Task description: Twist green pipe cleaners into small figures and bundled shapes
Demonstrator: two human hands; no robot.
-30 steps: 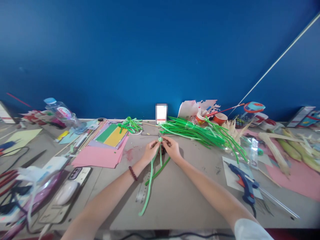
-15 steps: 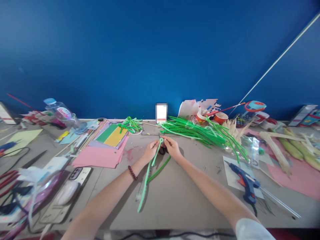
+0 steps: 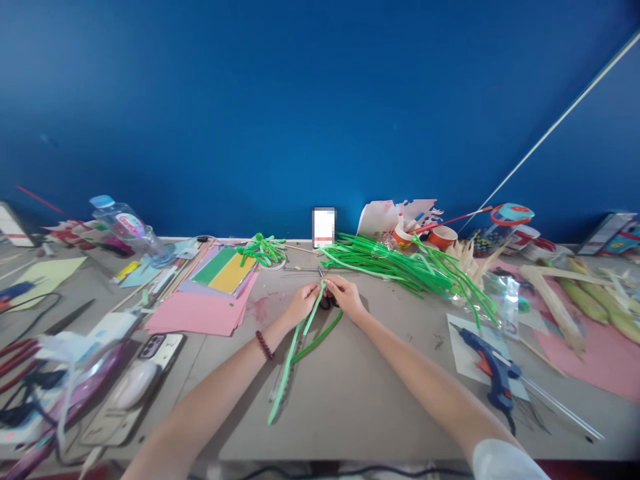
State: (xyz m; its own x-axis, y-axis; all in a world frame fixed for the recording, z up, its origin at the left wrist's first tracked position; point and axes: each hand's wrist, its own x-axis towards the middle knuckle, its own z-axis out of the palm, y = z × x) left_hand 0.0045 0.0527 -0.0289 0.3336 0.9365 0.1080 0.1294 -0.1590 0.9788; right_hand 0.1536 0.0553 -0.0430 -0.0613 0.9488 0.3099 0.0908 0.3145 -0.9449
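Both my hands meet over the middle of the table, fingertips close together. My left hand (image 3: 303, 301) is closed on a light green pipe cleaner (image 3: 289, 373), whose long end hangs down toward the table's front. My right hand (image 3: 346, 297) pinches the top of the same pipe cleaner, where it bends over. A darker green pipe cleaner (image 3: 320, 341) curves below the hands. Behind my fingers lie scissors (image 3: 328, 303) with black handles, partly hidden. A clear ruler (image 3: 278, 383) lies under the hanging end.
A bundle of green pipe cleaners (image 3: 390, 263) lies behind on the right, a smaller curled green pile (image 3: 263, 251) on the left. Pink paper (image 3: 195, 313) and a phone (image 3: 135, 393) are at left. A blue glue gun (image 3: 493, 373) rests at right.
The top loop of the light green pipe cleaner looks smaller between my fingertips. Its hanging end has swung slightly left. Both hands have barely moved.
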